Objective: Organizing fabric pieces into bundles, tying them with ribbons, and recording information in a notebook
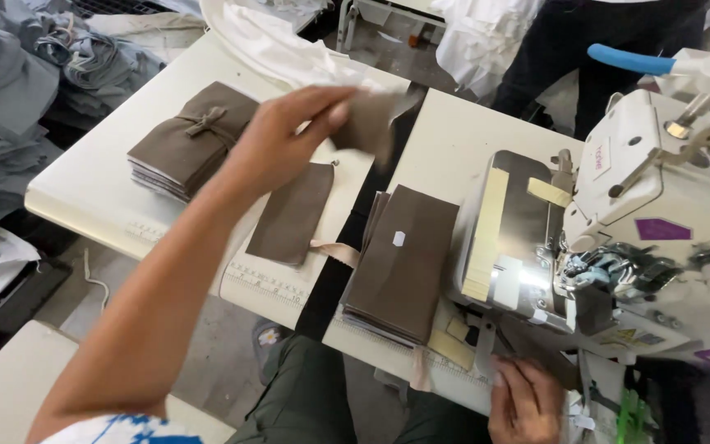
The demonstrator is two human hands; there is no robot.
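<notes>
At upper centre, the left hand (285,136) pinches a brown fabric piece (369,122) above the table (84,193). At lower right, the right hand (526,400) rests fingers-flat beside the sewing machine (651,214).

Our left hand (289,136) lifts a brown fabric piece (369,123) above the bench (84,197), pinched at its edge. Below it lies a single brown piece (292,214), with a tied bundle (191,140) to its left and a stack (404,263) beside the sewing machine (651,214). Our right hand (526,403) rests at the machine's front edge, fingers curled.
</notes>
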